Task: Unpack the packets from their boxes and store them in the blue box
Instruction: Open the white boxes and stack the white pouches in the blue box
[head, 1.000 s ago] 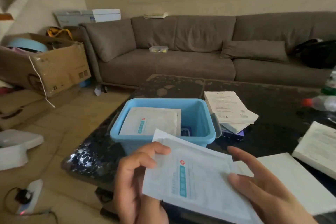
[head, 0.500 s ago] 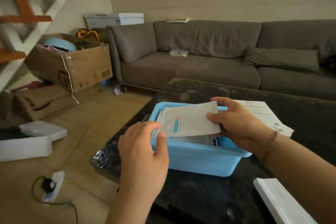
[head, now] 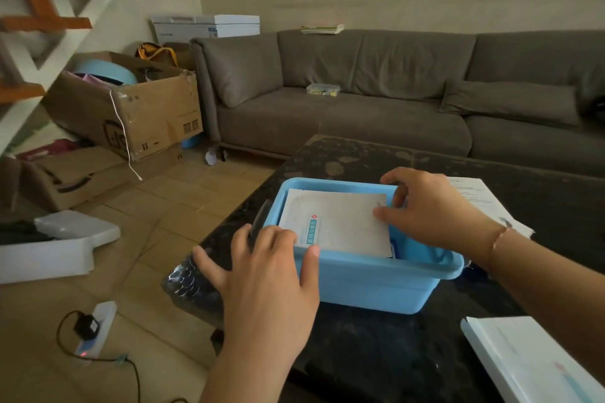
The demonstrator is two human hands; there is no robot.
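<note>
a blue box (head: 366, 281) sits near the centre of the frame on a dark speckled surface (head: 376, 353), close to the surface's left edge. inside it a white packet (head: 343, 222) with a small red mark and a teal label lies tilted, its lower left corner up at the box's near rim and its far edge near the back wall. the left hand (head: 265, 285) reaches in from the bottom of the frame and rests on the box's near left corner, its thumb laid over the rim and its fingers spread and fairly straight beside the packet's labelled corner; it grips nothing that can be seen. the right hand (head: 429, 209) comes in from the right, above the box's right side, and its thumb and curled fingers pinch the packet's right edge; a thin bracelet (head: 499, 237) circles that wrist. just right of the box, partly behind the right hand, white printed boxes (head: 481, 196) lie on the surface, and another white box (head: 530, 363) lies at the lower right corner of the frame. beyond the surface a grey sofa (head: 376, 101) fills the upper right. in the left of the frame a cardboard box (head: 137, 111) stands on the floor, and a white power strip (head: 95, 330) with a black plug lies at the lower left.
</note>
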